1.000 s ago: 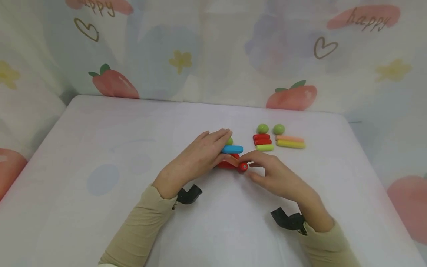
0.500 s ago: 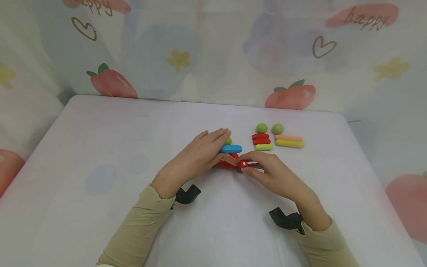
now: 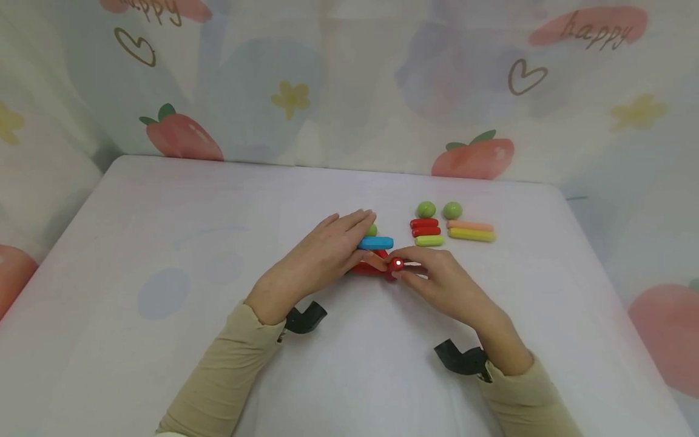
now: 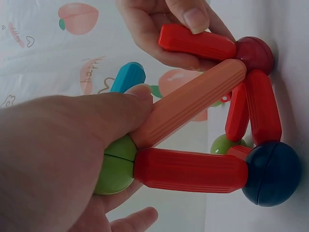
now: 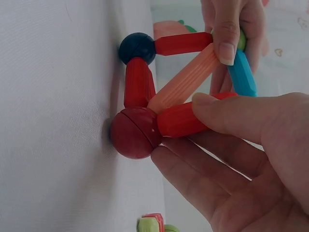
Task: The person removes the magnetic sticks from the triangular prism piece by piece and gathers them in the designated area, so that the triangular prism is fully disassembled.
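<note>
My left hand (image 3: pixel 322 255) grips a green ball (image 4: pixel 116 164) at the top of a frame of rods and balls, thumb on the upper end of a peach rod (image 4: pixel 193 101). A red rod (image 4: pixel 193 169) runs from the green ball down to a dark blue ball (image 4: pixel 275 174); a blue rod (image 3: pixel 377 243) sticks out past the left fingers. Low on the table, another red rod (image 4: pixel 264 106) links the blue ball to a dark red ball (image 5: pixel 133 133). Thumb and fingers of my right hand (image 3: pixel 442 279) pinch a red rod (image 4: pixel 198 42) standing up from the dark red ball.
Right of the frame lie two green balls (image 3: pixel 426 210), two short red rods (image 3: pixel 425 223), a lime rod (image 3: pixel 429 241), a peach rod (image 3: pixel 471 225) and a yellow rod (image 3: pixel 472 235). A patterned cloth (image 3: pixel 349 85) hangs behind the white table (image 3: pixel 229 206).
The right thumb has come in against the upright red rod, and the rod's top has shifted slightly away from me. The left hand keeps its hold on the frame.
</note>
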The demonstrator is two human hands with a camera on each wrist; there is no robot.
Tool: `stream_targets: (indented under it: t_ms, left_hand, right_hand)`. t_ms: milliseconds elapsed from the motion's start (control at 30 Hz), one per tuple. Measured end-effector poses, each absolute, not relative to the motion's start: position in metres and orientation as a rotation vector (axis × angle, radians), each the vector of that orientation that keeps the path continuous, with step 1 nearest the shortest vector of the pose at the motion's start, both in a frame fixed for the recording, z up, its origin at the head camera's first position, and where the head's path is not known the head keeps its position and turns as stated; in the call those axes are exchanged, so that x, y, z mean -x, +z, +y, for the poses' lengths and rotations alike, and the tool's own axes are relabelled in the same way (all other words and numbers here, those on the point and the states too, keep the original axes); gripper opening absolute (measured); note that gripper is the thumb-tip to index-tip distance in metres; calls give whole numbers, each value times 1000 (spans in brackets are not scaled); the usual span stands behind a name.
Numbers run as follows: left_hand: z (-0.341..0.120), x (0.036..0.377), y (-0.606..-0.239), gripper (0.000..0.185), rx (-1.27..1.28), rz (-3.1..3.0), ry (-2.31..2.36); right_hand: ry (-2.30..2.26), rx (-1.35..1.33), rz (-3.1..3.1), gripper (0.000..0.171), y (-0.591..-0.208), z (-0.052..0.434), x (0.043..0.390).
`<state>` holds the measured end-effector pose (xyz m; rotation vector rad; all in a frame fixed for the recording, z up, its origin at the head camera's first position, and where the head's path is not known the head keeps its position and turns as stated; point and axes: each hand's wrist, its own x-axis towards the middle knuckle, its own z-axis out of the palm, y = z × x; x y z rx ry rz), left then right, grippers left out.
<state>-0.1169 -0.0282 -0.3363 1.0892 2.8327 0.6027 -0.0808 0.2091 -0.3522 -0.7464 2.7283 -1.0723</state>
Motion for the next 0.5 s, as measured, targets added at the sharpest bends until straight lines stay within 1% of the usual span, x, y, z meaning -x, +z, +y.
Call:
stream_targets:
  t_ms: [200,500]
  left_hand:
    - [-29,116,-337,68,-1134,2861,583]
    - [-28,117,-337,68,-1132,2864,589]
  right_hand:
    - [-1078,763,2750,33,-354,210,82]
    - [-1092,725,2791,32,-356,210,82]
